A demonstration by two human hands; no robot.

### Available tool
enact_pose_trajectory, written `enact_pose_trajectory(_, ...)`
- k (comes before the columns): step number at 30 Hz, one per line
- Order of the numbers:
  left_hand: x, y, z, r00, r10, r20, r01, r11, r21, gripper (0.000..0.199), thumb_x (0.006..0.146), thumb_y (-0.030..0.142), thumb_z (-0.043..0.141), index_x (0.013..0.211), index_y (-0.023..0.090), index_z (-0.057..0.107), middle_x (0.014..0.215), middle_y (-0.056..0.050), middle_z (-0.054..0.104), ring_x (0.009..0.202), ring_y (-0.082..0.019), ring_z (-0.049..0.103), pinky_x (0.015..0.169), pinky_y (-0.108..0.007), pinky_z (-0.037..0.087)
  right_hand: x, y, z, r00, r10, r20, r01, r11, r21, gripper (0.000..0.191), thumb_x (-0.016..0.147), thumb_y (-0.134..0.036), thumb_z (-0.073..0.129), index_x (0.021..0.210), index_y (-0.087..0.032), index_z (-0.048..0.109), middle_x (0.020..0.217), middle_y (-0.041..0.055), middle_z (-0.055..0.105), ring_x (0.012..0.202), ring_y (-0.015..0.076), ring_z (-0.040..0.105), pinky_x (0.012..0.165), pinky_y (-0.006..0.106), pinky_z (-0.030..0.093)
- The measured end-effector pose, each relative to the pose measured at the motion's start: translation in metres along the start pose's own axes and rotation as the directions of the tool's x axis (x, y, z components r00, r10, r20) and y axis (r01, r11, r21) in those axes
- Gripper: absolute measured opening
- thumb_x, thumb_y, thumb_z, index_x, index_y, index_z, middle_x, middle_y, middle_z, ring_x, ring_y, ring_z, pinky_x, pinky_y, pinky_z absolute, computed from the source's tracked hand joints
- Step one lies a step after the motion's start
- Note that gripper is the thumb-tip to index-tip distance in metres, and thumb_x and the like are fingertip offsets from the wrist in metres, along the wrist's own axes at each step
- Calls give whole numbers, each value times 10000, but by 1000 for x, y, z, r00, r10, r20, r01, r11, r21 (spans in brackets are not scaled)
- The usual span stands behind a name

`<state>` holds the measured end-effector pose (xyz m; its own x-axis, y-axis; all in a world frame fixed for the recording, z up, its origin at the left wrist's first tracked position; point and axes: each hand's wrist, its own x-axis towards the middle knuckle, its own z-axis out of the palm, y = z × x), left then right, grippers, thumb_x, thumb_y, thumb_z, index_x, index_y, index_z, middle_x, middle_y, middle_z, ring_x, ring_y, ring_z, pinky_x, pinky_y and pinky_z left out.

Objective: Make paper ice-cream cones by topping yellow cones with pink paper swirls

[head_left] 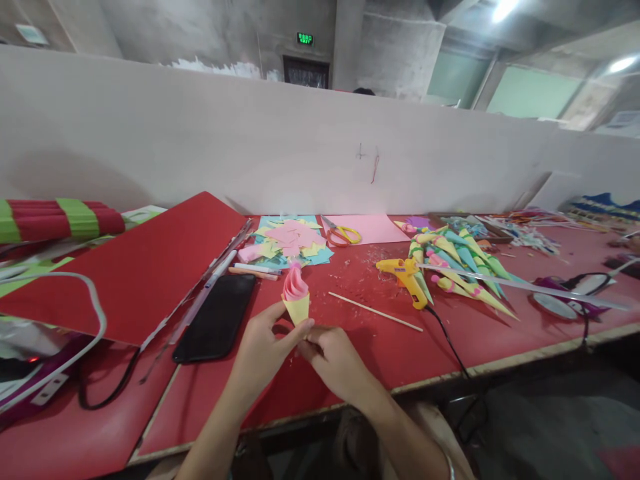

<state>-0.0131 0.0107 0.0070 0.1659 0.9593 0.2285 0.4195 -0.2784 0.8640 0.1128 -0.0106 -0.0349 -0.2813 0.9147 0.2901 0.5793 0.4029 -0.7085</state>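
A small yellow paper cone (298, 309) with a pink swirled paper top (295, 283) stands upright between my hands, looking like a paper ice-cream cone. My left hand (267, 343) grips its side, thumb in front and fingers behind. At the cone's lower tip, my right hand (333, 353) pinches with thumb and bent fingers; the tip itself is hidden by the fingers. Just beyond the cone lies a pile of pink, yellow and blue paper pieces (293, 237). To the right of the hands a thin wooden stick (375, 311) rests on the red table (310, 393).
A yellow glue gun (407, 277) with a long clear glue stick lies right, its cord over the table edge. Beyond it are several finished paper cones (465, 267). Scissors (343, 233) lie at the back. Left are a black phone (216, 320), pens and a red sheet (145, 273).
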Motion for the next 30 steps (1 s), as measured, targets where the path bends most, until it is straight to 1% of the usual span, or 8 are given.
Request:
enact_pose_trajectory(4,0,-7,5,996,13,-94,0,991,132,239,685,381,588,687,142,594,596,-12,631,485,-135,546,458,-216,415,1,-3,-2,997,78,18,-71,963,-259,258,867,-244,413,774,-155,636,744,88,689,636,178,624,548,241,344)
enact_pose_trajectory(8,0,-10,9,996,36,-77,-29,995,94,226,702,371,578,746,150,589,633,-2,641,525,-136,566,476,-207,426,1,-4,-2,994,107,30,-90,932,-350,266,867,-227,403,788,-154,646,770,98,693,659,188,642,556,246,360)
enact_pose_trajectory(14,2,-10,6,997,62,43,-64,997,46,202,703,345,582,742,147,590,660,-12,629,599,-149,586,576,-232,461,2,-2,0,998,57,-4,-55,952,-301,282,886,-199,350,960,-163,620,852,89,688,726,184,644,614,245,398)
enact_pose_trajectory(18,3,-11,3,994,79,74,-83,995,58,181,685,333,603,680,152,606,649,-21,630,607,-156,572,598,-248,455,2,1,2,998,36,-58,-51,957,-285,320,899,-229,327,870,-138,633,799,99,673,690,178,628,580,242,374)
enact_pose_trajectory(20,4,-12,0,992,76,98,-73,997,-36,173,695,323,585,675,155,622,652,-23,637,615,-158,572,610,-252,460,1,0,2,996,2,-89,-24,970,-241,347,911,-249,298,840,-144,622,762,85,662,654,161,609,563,237,354)
enact_pose_trajectory(23,6,-13,-7,979,85,186,-48,979,-196,171,717,303,562,709,165,663,705,-33,662,682,-174,594,665,-262,476,1,-1,1,992,-33,-121,18,992,-124,386,924,-281,259,772,-155,591,669,50,626,576,128,557,542,222,331)
enact_pose_trajectory(27,6,-14,-14,956,113,271,-64,981,-183,146,715,281,589,669,179,682,734,-43,672,734,-190,597,722,-279,474,0,-3,0,991,-62,-122,63,998,10,424,928,-335,241,709,-167,563,602,22,574,531,109,500,530,210,320)
enact_pose_trajectory(30,6,-16,-15,950,134,283,-88,982,-170,157,720,269,585,622,183,673,736,-42,672,722,-184,597,711,-269,474,0,-4,0,991,-74,-108,83,993,83,428,928,-355,239,703,-174,555,603,13,559,543,106,494,548,205,331)
